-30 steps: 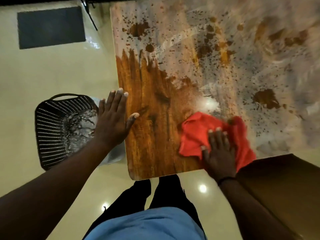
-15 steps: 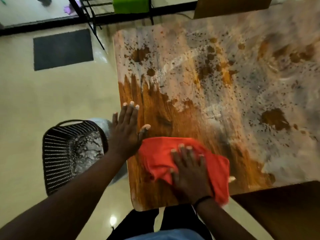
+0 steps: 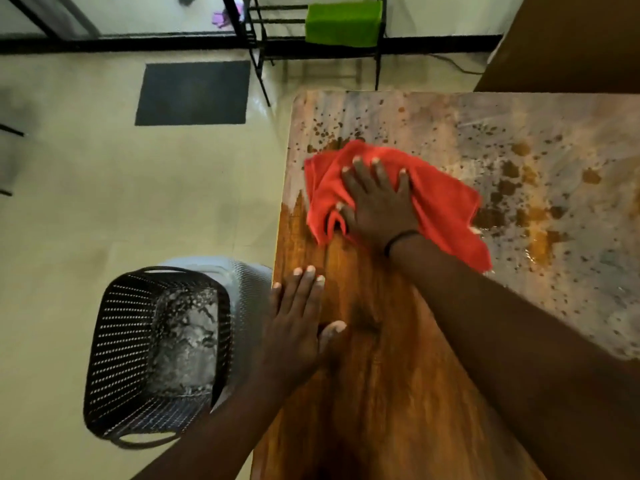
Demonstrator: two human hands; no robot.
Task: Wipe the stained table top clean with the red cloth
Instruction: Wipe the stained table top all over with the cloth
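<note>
Right hand (image 3: 379,202) presses flat on the cloth (image 3: 440,206); left hand (image 3: 294,327) lies open, bracing the desk (image 3: 381,393). Best keep firm, overlapping strokes toward the stains (image 3: 512,188).

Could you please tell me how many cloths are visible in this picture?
2. The red cloth lies on the stained wooden table top under the right hand. A bright green cloth hangs on the black metal rack beyond the table.
</note>
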